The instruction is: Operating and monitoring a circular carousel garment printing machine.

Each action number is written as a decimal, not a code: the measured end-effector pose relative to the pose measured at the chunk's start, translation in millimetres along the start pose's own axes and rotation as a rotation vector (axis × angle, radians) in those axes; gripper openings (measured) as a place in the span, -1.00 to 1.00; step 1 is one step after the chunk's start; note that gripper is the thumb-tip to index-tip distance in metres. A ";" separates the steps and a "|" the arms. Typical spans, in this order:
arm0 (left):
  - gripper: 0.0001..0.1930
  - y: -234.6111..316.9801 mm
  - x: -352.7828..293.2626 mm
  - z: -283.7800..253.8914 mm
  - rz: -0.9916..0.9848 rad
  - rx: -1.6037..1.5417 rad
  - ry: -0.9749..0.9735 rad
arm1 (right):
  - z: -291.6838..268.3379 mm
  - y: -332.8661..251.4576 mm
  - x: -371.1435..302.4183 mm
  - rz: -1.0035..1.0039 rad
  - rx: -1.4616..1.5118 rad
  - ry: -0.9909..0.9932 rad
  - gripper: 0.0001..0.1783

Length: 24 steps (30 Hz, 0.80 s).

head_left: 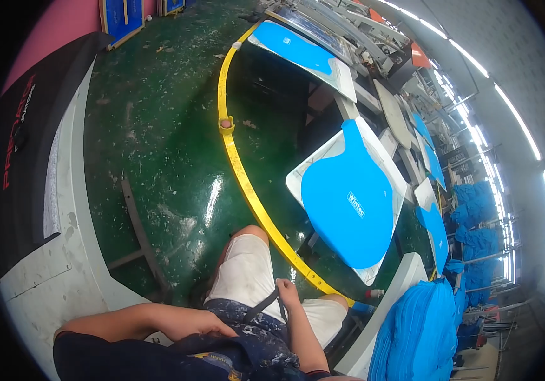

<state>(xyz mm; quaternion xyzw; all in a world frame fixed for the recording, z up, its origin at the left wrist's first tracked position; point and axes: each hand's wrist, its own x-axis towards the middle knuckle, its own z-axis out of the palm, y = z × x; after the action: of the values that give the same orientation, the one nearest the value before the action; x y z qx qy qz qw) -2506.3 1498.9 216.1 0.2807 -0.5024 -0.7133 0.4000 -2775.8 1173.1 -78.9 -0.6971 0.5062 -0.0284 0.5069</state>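
My right hand (288,293) is closed on a dark strap (261,306) at my waist, pulled up off a paint-spotted dark apron (228,309). At the left of my waist, my left hand (208,325) rests against the dark cloth with its fingers bent inward. Whatever those fingers hold is hidden in the folds. Ahead to the right, a bright blue cut fabric piece (348,197) with a small white print lies flat on a white printing board (298,174). Neither hand touches it.
A yellow curved rail (241,171) runs between me and the boards. Farther along, another board carries blue fabric (295,47). A pile of blue fabric (412,333) sits at lower right. At left stands a pale table (63,273) with a black printed cloth (38,159).
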 end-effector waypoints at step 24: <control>-0.41 -28.2 -8.2 3.2 -0.464 0.546 0.293 | -2.1 -9.6 -15.9 -0.004 -0.007 0.016 -0.60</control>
<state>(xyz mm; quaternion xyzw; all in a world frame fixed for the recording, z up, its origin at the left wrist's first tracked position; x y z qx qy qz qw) -2512.8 1512.4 190.7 0.5819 -0.5347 -0.5772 0.2060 -2778.2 1183.1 -63.3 -0.6996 0.5090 -0.0335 0.5004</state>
